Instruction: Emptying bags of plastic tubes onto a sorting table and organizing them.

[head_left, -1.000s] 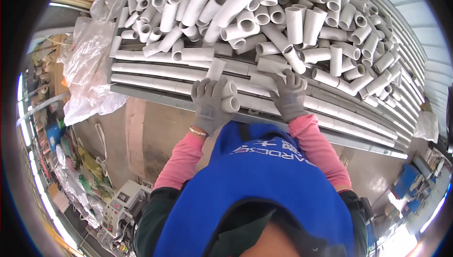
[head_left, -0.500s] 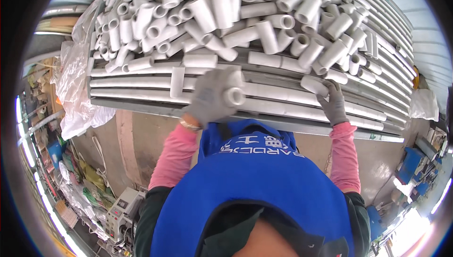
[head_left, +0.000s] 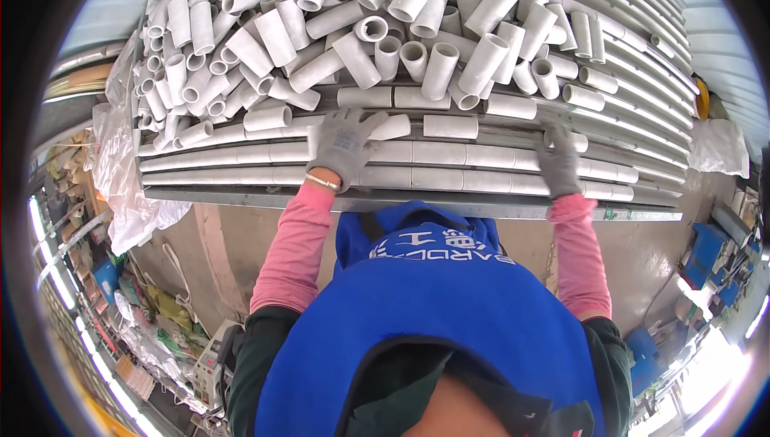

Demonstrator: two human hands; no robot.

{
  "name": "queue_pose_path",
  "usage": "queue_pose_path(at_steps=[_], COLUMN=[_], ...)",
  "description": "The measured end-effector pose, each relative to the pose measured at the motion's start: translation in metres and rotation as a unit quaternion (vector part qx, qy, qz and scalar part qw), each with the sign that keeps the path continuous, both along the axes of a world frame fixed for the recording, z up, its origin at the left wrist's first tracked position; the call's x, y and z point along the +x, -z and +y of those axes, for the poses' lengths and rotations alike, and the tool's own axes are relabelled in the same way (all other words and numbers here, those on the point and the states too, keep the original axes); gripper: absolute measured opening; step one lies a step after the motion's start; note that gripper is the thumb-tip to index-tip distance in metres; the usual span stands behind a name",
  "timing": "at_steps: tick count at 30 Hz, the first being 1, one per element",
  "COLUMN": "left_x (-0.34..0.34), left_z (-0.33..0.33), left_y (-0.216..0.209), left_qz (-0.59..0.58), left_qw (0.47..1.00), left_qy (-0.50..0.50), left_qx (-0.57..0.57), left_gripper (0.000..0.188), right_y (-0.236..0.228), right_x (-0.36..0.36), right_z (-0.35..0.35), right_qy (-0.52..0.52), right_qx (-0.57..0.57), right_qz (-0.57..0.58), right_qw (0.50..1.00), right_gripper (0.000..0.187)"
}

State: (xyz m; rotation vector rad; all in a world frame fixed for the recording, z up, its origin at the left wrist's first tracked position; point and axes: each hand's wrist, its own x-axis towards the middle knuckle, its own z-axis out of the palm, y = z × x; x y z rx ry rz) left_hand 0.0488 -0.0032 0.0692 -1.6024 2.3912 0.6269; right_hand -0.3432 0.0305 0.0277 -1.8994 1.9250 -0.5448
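Observation:
My left hand (head_left: 343, 144), in a grey glove, lies with its fingers spread over the rows of short whitish tubes. Beside its fingertips is a tilted short tube (head_left: 391, 127); another single tube (head_left: 451, 127) rests farther right. My right hand (head_left: 559, 160), also gloved, reaches over the front rows. Its blurred fingers cover the left end of a short tube (head_left: 571, 142), and whether they grip it is unclear. Two front rows of tubes (head_left: 437, 179) lie end to end in the grooves of the grey ridged table (head_left: 481, 207).
A large heap of loose tubes (head_left: 361, 60) covers the far side of the table. Long parallel grooves (head_left: 642, 76) run along the right. Clear plastic sheeting (head_left: 140, 204) hangs at the left edge, with a plastic bag (head_left: 719, 148) at the right.
My left hand has let go of the tubes it carried and moved slightly farther away, its fingers now spread. My right hand no longer holds up the tilted tube. The front rows now run more continuously.

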Motion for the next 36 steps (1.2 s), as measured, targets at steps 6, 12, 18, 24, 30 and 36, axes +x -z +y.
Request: queue_pose_path(at_steps=[6,12,18,24,30,36], left_x=[0.003,0.031,0.067,0.087,0.008,-0.107], left_z=[0.018,0.068,0.078,0.063,0.028,0.014], left_y=[0.025,0.028,0.013,0.006,-0.003,0.007], left_qz=[0.123,0.023,0.104,0.124,0.231,0.274], left_qw=[0.984,0.949,0.956,0.949,0.948,0.953], left_qy=[0.018,-0.3,-0.256,-0.208,-0.108,0.075], left_qx=[-0.124,-0.096,-0.102,-0.201,-0.192,-0.11], left_gripper=[0.048,0.067,0.066,0.065,0.064,0.07], right_y=[-0.004,0.061,0.036,0.061,0.001,-0.005], right_x=[0.142,-0.01,-0.059,0.122,0.138,0.047], right_z=[-0.003,-0.001,-0.016,0.012,-0.001,-0.042], right_qy=[-0.145,0.036,0.301,0.171,0.192,0.111], right_qx=[-0.013,-0.015,0.201,-0.031,0.224,0.202], right_qz=[-0.063,0.344,0.129,0.143,-0.2,0.035], right_qw=[0.987,0.938,0.923,0.974,0.934,0.972], right_gripper=[0.033,0.057,0.082,0.035,0.043,0.061])
